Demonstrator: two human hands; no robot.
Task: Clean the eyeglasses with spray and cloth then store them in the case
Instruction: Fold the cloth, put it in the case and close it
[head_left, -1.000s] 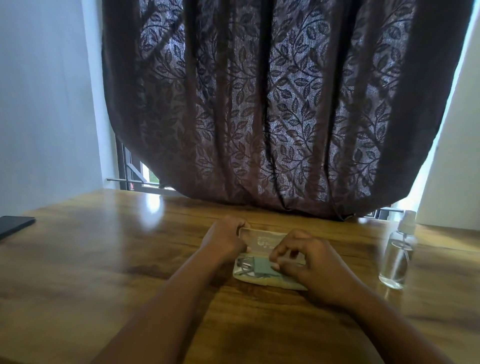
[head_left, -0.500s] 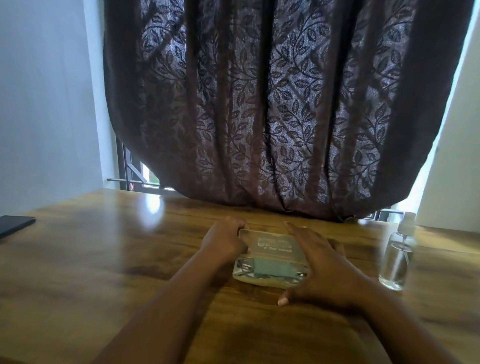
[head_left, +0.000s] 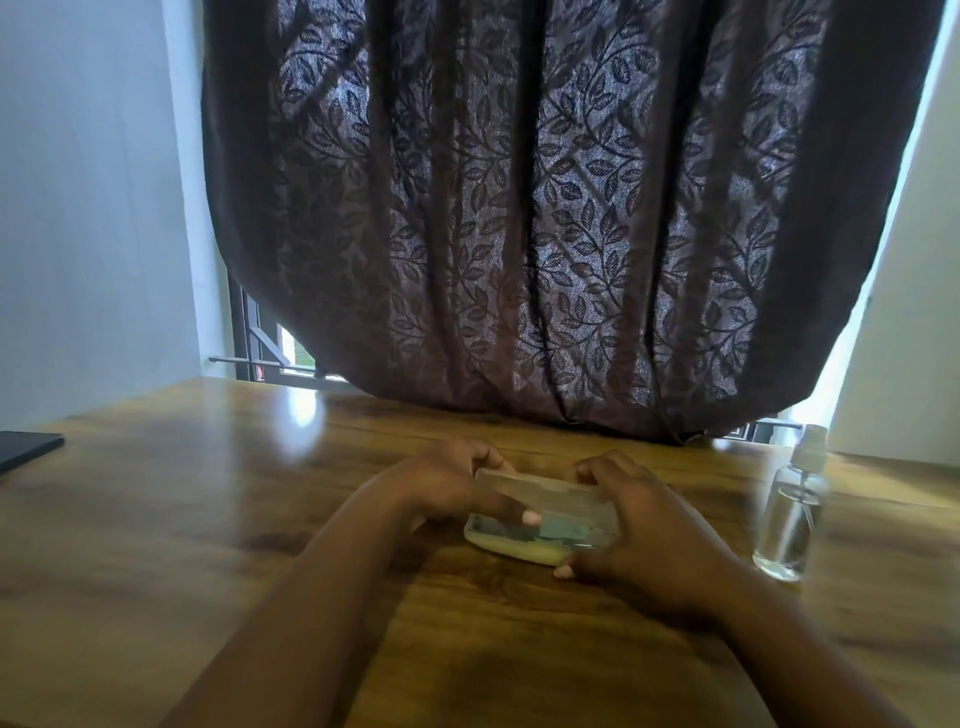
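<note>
A pale cream eyeglass case (head_left: 511, 550) lies on the wooden table (head_left: 208, 519) in front of me. Its lid (head_left: 540, 491) is tipped forward, partly lowered over the base. Through the gap I see a teal cloth (head_left: 563, 529) and a bit of the eyeglasses (head_left: 485, 526) inside. My left hand (head_left: 447, 488) grips the lid's left end, its thumb lying across the opening. My right hand (head_left: 654, 535) holds the case's right end, fingers behind the lid and thumb at the front edge.
A clear spray bottle (head_left: 792, 514) stands upright to the right of the case. A dark flat phone (head_left: 23, 449) lies at the table's left edge. A brown leaf-patterned curtain (head_left: 545, 234) hangs over the window behind the table.
My right hand left the cloth inside the case and moved to the lid's right end. The lid has swung forward and down from nearly upright.
</note>
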